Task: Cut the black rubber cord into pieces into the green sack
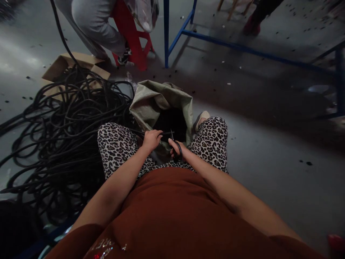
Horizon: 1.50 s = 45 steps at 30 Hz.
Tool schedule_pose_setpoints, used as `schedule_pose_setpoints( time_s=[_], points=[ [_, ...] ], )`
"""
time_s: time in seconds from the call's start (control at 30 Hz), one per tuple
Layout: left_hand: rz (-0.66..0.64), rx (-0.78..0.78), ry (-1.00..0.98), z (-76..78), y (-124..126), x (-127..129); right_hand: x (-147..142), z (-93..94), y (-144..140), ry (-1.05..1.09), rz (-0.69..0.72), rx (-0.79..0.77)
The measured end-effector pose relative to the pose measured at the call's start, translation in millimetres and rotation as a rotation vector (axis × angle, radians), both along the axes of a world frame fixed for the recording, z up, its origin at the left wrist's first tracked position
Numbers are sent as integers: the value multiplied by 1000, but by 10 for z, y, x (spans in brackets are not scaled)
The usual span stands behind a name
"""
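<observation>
My left hand (152, 139) is closed round a black rubber cord (167, 133), whose end sticks out to the right over the sack. Scissors (177, 148) with dark handles are in my right hand (176, 148), their blades pointing up beside the cord's end. Whether the blades touch the cord I cannot tell. Between my knees stands an open olive woven sack (147, 97), dark inside; its contents are too dim to make out. To the left, a large tangled heap of black cord (72, 122) covers the floor, and the held cord leads off towards it.
An open cardboard box (99, 71) sits behind the heap. A red plastic stool (132, 39) with a seated person in grey trousers (93, 21) is at the upper left. A blue metal frame (215, 44) crosses the back. Small black bits are scattered on the floor.
</observation>
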State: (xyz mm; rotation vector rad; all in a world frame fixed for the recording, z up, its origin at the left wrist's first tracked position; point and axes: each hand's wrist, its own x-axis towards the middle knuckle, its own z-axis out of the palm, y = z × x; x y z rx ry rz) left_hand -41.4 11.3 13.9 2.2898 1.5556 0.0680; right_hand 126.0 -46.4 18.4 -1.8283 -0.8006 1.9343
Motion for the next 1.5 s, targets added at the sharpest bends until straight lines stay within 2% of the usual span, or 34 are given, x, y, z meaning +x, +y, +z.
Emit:
schedule_pose_setpoints(
  time_s=[0.37, 0.57, 0.7, 1.1, 1.3, 1.5],
  points=[
    [-41, -37, 6, -41, -4, 5, 21, -104, -2, -12, -13, 38],
    [-56, -27, -18, -54, 55, -48, 31, -50, 4, -82, -36, 77],
    [-70, -9, 50, -62, 83, -72, 32, -16, 9, -119, -56, 77],
    [-90, -30, 182, -103, 73, -74, 39, -146, 5, -232, 57, 47],
    [-36, 17, 129, -117, 83, -88, 33, -77, -28, -101, -10, -10],
    [2, 20, 68, -71, 92, -69, 13, -43, -53, 79, 0, -57]
  ],
)
